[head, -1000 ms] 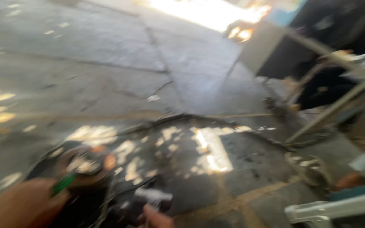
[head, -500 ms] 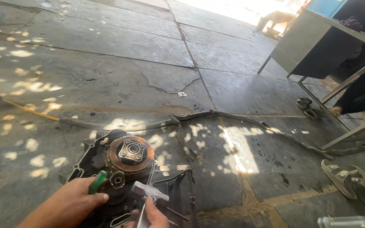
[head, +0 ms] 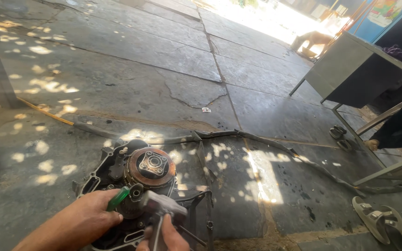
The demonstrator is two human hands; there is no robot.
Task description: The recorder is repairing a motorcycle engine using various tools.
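Both hands have risen: left hand (head: pixel 82 218) grips 1 green-handled tool (head: pixel 117 198), right hand (head: pixel 166 237) 1 hammer (head: pixel 160 209).

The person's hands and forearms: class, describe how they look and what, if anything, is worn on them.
The left hand and its forearm are bare: no glove, sleeve, watch or ring shows. The right hand is bare as well, with only the fingers and part of the palm in view at the bottom edge; its wrist and arm are out of frame.

Sharp, dappled sunlight on shaded floor; blown-out glare at top.
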